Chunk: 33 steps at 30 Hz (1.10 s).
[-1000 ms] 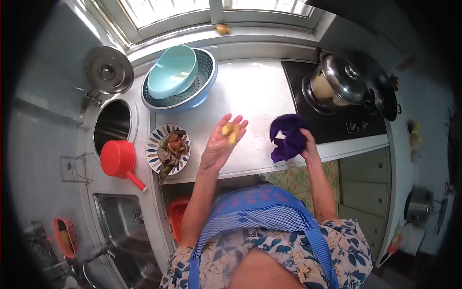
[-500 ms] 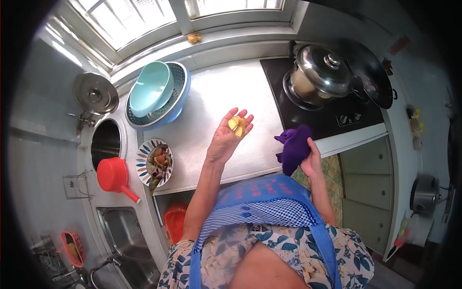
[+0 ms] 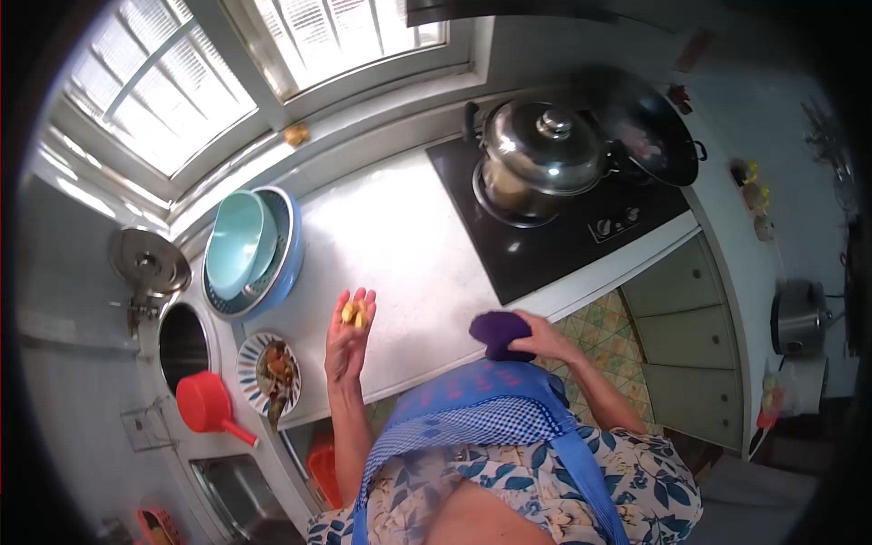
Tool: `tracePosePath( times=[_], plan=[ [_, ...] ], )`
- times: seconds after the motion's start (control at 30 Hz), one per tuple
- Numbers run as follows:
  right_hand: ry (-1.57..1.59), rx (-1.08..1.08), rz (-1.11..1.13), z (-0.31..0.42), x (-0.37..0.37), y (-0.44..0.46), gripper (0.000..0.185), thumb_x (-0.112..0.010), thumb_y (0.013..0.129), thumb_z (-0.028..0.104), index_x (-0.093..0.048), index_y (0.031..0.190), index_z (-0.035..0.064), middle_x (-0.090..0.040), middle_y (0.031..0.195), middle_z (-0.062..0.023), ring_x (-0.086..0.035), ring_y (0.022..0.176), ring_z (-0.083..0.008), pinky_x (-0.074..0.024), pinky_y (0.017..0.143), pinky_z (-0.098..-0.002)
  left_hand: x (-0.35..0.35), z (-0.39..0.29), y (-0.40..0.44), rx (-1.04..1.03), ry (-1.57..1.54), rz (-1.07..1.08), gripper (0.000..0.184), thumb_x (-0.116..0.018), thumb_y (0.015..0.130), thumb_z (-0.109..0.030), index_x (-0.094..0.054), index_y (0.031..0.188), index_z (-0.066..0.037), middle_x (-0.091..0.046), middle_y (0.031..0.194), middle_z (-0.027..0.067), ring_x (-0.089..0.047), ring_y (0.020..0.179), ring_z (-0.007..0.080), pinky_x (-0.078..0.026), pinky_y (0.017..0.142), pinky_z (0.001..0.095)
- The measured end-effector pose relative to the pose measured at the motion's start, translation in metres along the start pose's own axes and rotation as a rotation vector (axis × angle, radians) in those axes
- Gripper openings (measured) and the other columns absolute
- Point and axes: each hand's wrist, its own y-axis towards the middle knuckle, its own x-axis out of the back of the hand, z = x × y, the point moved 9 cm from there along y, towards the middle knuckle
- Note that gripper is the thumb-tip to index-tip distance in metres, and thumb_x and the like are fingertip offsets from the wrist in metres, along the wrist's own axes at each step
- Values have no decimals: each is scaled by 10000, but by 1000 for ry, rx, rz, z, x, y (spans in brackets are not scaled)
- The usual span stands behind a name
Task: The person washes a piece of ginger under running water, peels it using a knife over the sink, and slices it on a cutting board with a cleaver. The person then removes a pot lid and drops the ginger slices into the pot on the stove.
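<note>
My left hand (image 3: 345,352) is palm up over the left front of the white counter (image 3: 391,241). A few pieces of yellow ginger (image 3: 354,314) rest at its slightly curled fingers. By the counter's front edge, my right hand (image 3: 547,341) grips a bunched purple cloth (image 3: 498,332), with its fingers partly hidden. Left of the ginger, a patterned plate (image 3: 252,375) carries brownish food scraps that I cannot make out clearly.
A lidded steel pot (image 3: 542,150) and a black wok (image 3: 647,132) are on the black cooktop (image 3: 518,263). Nested basins (image 3: 241,241) stand at the back left. A red dipper (image 3: 204,401) lies near the sink (image 3: 234,495). More ginger (image 3: 296,135) sits on the windowsill.
The whole view has turned and shifted. My left hand has come nearer the plate, still with the ginger. In my right hand the purple cloth has moved left to the counter's edge, more bunched up.
</note>
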Motion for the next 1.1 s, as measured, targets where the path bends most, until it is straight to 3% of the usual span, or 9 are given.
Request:
tracePosePath(
  times=[0.23,0.37,0.4,0.5,0.7,0.73,0.83,0.87,1.1],
  plan=[
    [37,501,-715,213,214,-28,567,-686,665,17,-442,1176,-10,-538,1034,-70,-543,935,-155,-454,832,-272,-10,27,9,56,-12,24,695,-403,579,188,-345,1245,1,-356,1295,212,-312,1263,361,-260,1083,417],
    [-10,796,-898,251,267,17,460,-651,743,28,-439,1149,-13,-499,1056,-78,-520,951,-144,-442,837,-273,-22,40,13,76,-11,21,683,-410,593,186,-346,1246,-4,-357,1289,216,-313,1261,363,-264,1081,415],
    [-21,796,-901,237,280,39,483,-657,744,47,-427,1164,-13,-498,1088,-107,-515,1004,-197,-422,882,-305,-23,44,13,80,-43,16,707,-397,581,198,-317,1261,21,-307,1319,240,-273,1280,371,-262,1082,419],
    [-756,743,-1035,216,280,83,571,-703,710,102,-412,1187,-14,-460,1182,-157,-467,1113,-280,-377,950,-367,-24,52,13,84,-63,-9,711,-400,583,194,-310,1267,23,-305,1320,242,-281,1275,371,-263,1082,418],
    [-806,134,-270,167,275,151,769,-632,710,532,-415,1238,17,-325,1333,-203,-345,1233,-319,-307,1015,-388,-20,56,11,68,-4,-15,686,-419,620,180,-319,1273,-3,-326,1314,227,-294,1271,373,-250,1084,421],
    [-751,147,-255,168,284,163,799,-559,694,654,-456,1209,51,-410,1271,-218,-416,1184,-311,-343,980,-378,-20,56,10,68,-3,-18,687,-418,623,179,-314,1277,-2,-321,1318,228,-291,1272,374,-248,1085,421],
    [-639,-45,-180,185,280,171,745,-596,677,624,-484,1152,62,-521,1157,-210,-493,1113,-302,-382,931,-373,-25,59,15,76,-13,-1,684,-421,631,176,-307,1282,1,-319,1320,228,-297,1269,373,-250,1084,419],
    [-717,3,-286,184,288,180,691,-651,650,559,-503,1092,49,-581,1058,-198,-544,1039,-317,-418,877,-378,-28,59,17,78,-14,4,682,-424,633,174,-306,1282,1,-320,1319,228,-299,1268,373,-250,1084,417],
    [-1194,-155,-186,186,254,203,693,-731,572,390,-507,1145,70,-580,1104,-144,-552,1037,-287,-462,851,-383,-56,71,35,110,28,55,670,-447,655,154,-289,1291,17,-320,1316,224,-327,1251,372,-267,1076,410]
  ],
)
